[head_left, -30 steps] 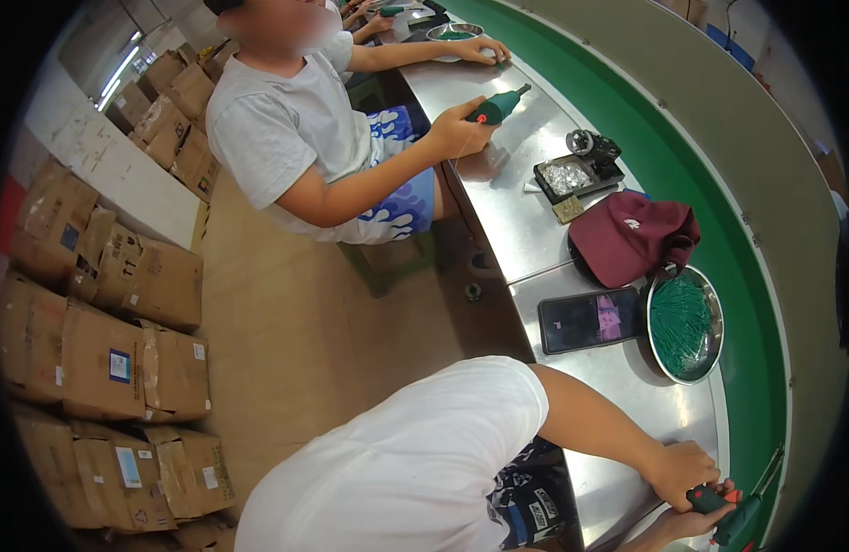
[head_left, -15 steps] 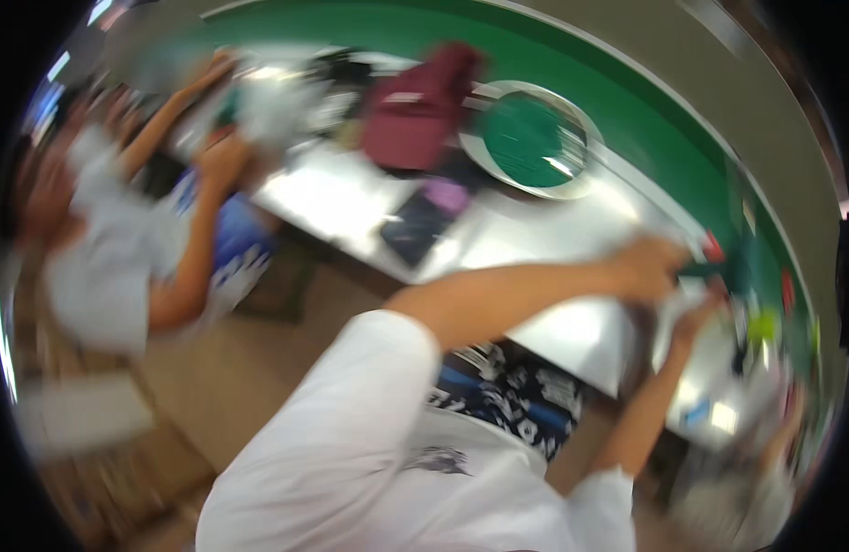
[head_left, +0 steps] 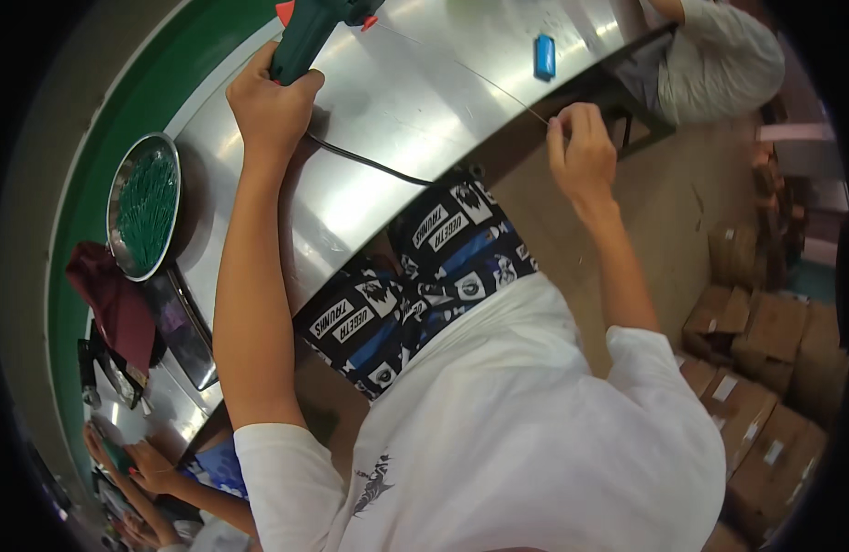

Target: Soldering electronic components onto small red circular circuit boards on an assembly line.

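My left hand (head_left: 273, 106) grips the handle of a dark green glue gun (head_left: 305, 41) with red-orange parts, above the metal table (head_left: 351, 216). The gun's upper end runs out of the picture. A black cord (head_left: 369, 164) lies across the table below it. Past the table's front edge, my right hand (head_left: 583, 152) is raised with its fingers pinched. From its fingertips a thin, pale strand (head_left: 503, 92) stretches back toward the gun. Over the table beside the strand is a small blue block-shaped thing (head_left: 545, 57).
At the left stands a round metal bowl (head_left: 177, 207) of thin green pieces. Next to it are a maroon cloth item (head_left: 116, 299) and a dark tray (head_left: 196, 345). Other people's hands (head_left: 153, 467) work at lower left; a person's sleeve (head_left: 719, 60) is at upper right. Cardboard boxes (head_left: 765, 405) stack at right.
The view has swung round, so the bowl and maroon item now appear at the left. My hands, formerly close together near the blurred gun, are now far apart, with the strand showing between them.
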A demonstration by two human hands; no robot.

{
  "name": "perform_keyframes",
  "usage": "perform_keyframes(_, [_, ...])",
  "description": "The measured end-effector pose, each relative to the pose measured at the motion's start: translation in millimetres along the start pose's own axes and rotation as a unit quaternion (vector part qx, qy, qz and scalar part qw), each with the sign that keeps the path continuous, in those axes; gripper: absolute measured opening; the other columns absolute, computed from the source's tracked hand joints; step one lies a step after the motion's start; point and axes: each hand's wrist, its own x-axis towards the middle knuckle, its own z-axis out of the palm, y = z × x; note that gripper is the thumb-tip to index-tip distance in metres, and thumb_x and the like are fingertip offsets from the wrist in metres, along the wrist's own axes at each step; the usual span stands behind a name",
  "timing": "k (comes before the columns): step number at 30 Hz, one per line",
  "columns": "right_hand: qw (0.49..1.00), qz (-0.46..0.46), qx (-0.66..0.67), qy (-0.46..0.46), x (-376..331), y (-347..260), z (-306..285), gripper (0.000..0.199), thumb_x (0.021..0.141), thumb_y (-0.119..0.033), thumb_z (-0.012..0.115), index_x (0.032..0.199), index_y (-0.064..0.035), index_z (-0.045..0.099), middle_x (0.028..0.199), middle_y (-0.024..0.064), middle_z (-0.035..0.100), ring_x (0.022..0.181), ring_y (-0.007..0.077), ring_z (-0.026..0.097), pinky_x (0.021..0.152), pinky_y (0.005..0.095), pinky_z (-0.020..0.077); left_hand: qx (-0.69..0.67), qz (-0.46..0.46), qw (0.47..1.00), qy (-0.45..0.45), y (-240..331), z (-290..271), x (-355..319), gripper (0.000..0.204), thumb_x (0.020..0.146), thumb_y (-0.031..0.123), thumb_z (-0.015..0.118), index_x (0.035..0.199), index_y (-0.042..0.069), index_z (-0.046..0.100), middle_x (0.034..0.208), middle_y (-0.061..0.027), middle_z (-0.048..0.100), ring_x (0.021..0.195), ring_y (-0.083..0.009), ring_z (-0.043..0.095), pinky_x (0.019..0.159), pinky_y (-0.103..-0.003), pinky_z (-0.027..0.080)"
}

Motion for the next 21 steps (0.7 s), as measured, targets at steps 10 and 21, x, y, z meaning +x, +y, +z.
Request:
perform_keyframes(10, [0.777, 0.051, -0.195, -0.597, -8.7, 40.9, -10.2, 0.025, 0.086, -0.019, 0.066, 0.103, -0.0019, 0.073, 0.112, 0.0192, 0.071, 0.106, 0.0340, 0.069, 0.084, 0.0432, 0.0569, 0.072, 0.006, 0.997, -0.013, -4.7, -5.7, -2.6, 0.024, 0.060, 0.013, 0.070, 0.080, 0.002, 0.064, 0.060, -0.0086, 0.051, 0.057, -0.0195, 0.049, 0.060, -0.031, 0.044])
perform_keyframes(21, [0.854, 0.048, -0.218, -0.470, 48.8, 68.3, -58.3, 0.018, 0.083, -0.009, 0.057, 0.093, -0.0023, 0.072, 0.100, 0.0207, 0.070, 0.095, 0.0384, 0.069, 0.080, 0.0457, 0.0563, 0.112, 0.004, 0.994, -0.005, -1.8, -3.2, -2.6, 0.023, 0.059, 0.013, 0.068, 0.078, 0.001, 0.063, 0.059, -0.0102, 0.049, 0.055, -0.0222, 0.045, 0.058, -0.031, 0.042])
